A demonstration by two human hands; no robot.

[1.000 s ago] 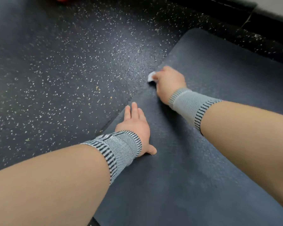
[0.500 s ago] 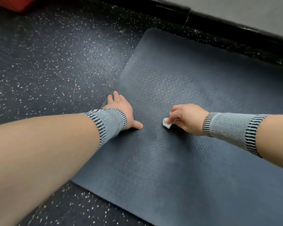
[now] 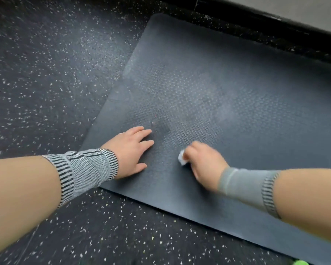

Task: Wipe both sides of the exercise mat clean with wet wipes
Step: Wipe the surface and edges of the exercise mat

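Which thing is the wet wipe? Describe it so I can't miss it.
Find the dark exercise mat lying flat on the speckled floor. Near its front edge, the right hand grips a small crumpled wet wipe, the only white thing on the mat.

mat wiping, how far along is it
Midway on the first side, at best. The mat lies flat on the speckled floor, one face up. The right hand rubs a wet wipe near its middle; the left hand presses flat beside it. No clear sign shows which parts are done. Flipping and the underside remain.
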